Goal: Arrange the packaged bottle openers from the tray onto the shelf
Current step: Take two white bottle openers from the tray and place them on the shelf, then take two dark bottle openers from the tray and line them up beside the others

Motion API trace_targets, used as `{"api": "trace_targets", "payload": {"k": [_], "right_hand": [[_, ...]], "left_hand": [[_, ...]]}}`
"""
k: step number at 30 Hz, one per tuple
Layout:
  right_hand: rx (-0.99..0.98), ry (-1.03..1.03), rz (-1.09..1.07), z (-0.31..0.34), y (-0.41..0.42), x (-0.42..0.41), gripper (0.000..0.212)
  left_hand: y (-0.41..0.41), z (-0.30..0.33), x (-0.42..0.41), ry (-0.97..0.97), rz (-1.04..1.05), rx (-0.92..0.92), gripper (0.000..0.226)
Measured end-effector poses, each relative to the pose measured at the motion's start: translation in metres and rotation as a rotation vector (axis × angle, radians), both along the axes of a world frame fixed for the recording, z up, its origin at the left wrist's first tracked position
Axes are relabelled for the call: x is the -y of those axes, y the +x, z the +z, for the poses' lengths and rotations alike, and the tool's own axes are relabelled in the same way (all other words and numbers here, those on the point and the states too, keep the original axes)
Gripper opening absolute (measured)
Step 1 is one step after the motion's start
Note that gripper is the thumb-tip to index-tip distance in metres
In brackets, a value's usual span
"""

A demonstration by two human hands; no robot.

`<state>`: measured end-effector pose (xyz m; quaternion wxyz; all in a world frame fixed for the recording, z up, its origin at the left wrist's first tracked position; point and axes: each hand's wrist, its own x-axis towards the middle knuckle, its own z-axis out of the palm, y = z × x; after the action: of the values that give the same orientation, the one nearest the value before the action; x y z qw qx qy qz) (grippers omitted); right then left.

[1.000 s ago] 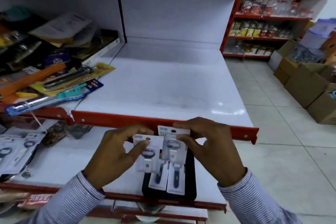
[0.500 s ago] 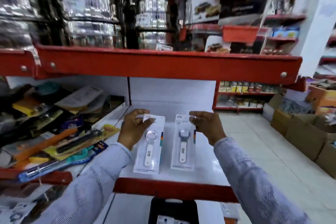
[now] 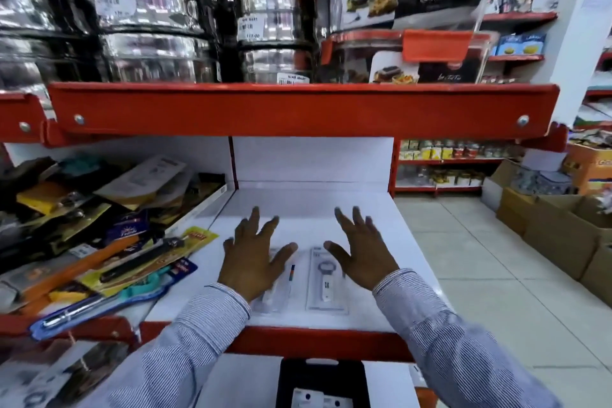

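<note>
Released, both packaged bottle openers [image 3: 326, 278] lie under spread hands [image 3: 255, 262].

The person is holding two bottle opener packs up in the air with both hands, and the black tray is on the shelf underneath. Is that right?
Not quite. In the head view, the two bottle opener packs lie flat on the white shelf. The left hand and right hand are open, fingers spread, holding nothing. The left one partly covers its pack. The black tray is indeed on the shelf underneath.

White shelf [image 3: 381, 228]: smooth, faintly glossy painted surface with red enamelled metal lip. Bottle-opener packs [image 3: 326, 278]: clear glossy plastic over card. Sleeves [image 3: 212, 318]: fine-striped woven cloth. Stacked tins [image 3: 271, 13] above: shiny metal.
</note>
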<state>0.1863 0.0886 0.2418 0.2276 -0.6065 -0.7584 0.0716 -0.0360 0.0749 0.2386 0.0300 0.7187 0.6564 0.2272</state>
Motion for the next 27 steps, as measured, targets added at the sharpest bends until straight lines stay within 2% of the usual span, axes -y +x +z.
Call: {"api": "trace_targets", "payload": {"k": [3,5,11,15,19,23,27], "right_hand": [[0.111,0.31,-0.061,0.002,-0.005,0.044,0.071],[0.111,0.413,-0.075,0.002,-0.009,0.073,0.072],[0.09,0.502,-0.034,-0.035,-0.003,0.143,0.071],[0.108,0.571,0.11,-0.091,0.012,0.17,0.065],[0.195,0.421,0.227,-0.15,0.021,0.187,0.068],[0.271,0.071,0.234,-0.208,0.02,0.174,0.067],[0.381,-0.371,0.244,-0.249,0.016,0.132,0.097]], "left_hand": [[0.007,-0.002,0.038,0.241,-0.047,-0.125,0.081],[0.01,-0.006,0.06,0.299,-0.053,-0.196,0.08],[0.017,-0.036,0.126,0.321,-0.124,-0.266,0.083],[0.013,-0.086,0.16,0.351,-0.296,-0.247,0.077],[0.014,-0.147,0.177,0.184,-0.448,-0.287,0.073],[0.015,-0.206,0.157,-0.11,-0.472,-0.278,0.073],[0.02,-0.247,0.112,-0.49,-0.514,-0.339,0.084]]}}
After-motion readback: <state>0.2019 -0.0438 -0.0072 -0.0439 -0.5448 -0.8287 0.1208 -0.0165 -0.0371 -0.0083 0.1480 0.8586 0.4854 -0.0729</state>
